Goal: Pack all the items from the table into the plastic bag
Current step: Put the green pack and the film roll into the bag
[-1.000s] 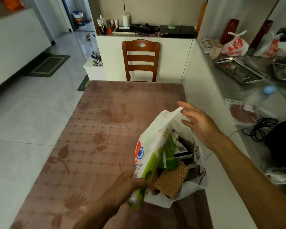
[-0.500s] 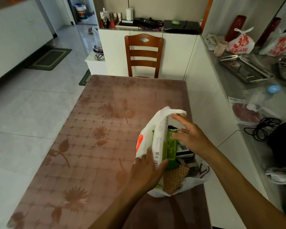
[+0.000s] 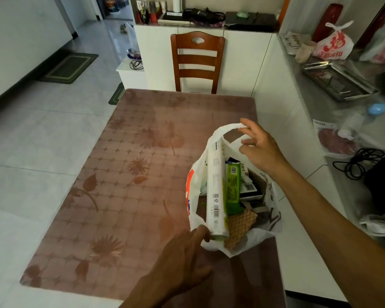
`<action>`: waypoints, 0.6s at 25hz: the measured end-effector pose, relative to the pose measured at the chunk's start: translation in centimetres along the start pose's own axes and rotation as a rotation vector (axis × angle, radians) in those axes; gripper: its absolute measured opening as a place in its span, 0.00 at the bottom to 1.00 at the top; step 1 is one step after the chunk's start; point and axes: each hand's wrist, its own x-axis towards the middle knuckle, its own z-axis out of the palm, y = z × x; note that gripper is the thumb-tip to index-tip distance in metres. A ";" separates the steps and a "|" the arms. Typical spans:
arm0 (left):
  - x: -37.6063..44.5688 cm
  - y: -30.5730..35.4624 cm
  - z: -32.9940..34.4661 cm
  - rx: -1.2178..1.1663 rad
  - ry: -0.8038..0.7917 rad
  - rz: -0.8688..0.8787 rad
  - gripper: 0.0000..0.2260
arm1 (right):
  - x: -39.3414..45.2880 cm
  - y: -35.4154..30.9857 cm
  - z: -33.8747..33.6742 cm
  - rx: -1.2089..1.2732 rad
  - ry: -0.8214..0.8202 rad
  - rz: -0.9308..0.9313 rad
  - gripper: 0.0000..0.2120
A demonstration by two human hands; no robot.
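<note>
A white plastic bag (image 3: 262, 235) stands open at the right edge of the brown flowered table (image 3: 125, 196). Inside it a long white packet (image 3: 215, 190) stands on edge, with a green packet (image 3: 232, 187), a brown waffle-patterned piece (image 3: 239, 225) and a dark box beside it. My right hand (image 3: 259, 147) pinches the bag's far handle loop and holds it up. My left hand (image 3: 187, 252) is at the near rim, fingers spread, its fingertips touching the white packet's lower end and the bag.
A wooden chair (image 3: 197, 63) stands at the table's far end. A white counter runs along the right, carrying a metal tray (image 3: 340, 83), a tied printed bag (image 3: 333, 44), black cables (image 3: 360, 163) and wrapped food. Tiled floor lies to the left.
The white packet has gone down into the bag. My left hand let go of it and dropped to the near rim. My right hand moved up and took the far handle.
</note>
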 end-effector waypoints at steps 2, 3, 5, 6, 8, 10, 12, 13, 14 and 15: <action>0.1 -0.3 0.9 -0.025 0.058 0.021 0.17 | -1.7 -0.3 0.2 0.012 0.055 -0.015 0.28; 0.3 -0.5 1.2 -0.039 0.089 0.019 0.16 | -3.2 -0.1 0.4 0.037 0.126 -0.009 0.24; 0.6 -0.9 1.5 -0.045 0.141 0.017 0.13 | -7.9 1.2 1.5 0.081 0.288 0.026 0.14; 0.7 -1.0 1.5 -0.049 0.157 0.015 0.13 | -10.7 2.4 2.3 0.067 0.326 0.059 0.10; 1.0 -1.2 1.4 -0.069 0.148 0.030 0.15 | -15.4 5.0 4.0 -0.047 0.277 0.167 0.05; 1.5 -1.4 1.3 -0.092 0.143 0.074 0.13 | -17.7 7.3 5.1 -0.174 0.073 0.319 0.09; 2.1 -1.4 1.1 -0.098 0.155 0.107 0.10 | -18.3 8.4 5.7 -0.245 -0.139 0.410 0.19; 2.6 -1.3 1.0 -0.100 0.161 0.122 0.10 | -18.3 8.3 5.9 -0.253 -0.167 0.442 0.23; 3.0 -1.2 0.7 -0.104 0.163 0.134 0.10 | -18.2 8.1 6.1 -0.236 -0.143 0.453 0.24; 3.5 -1.4 0.7 -0.109 0.170 0.152 0.10 | -18.0 8.0 6.5 -0.211 -0.098 0.464 0.24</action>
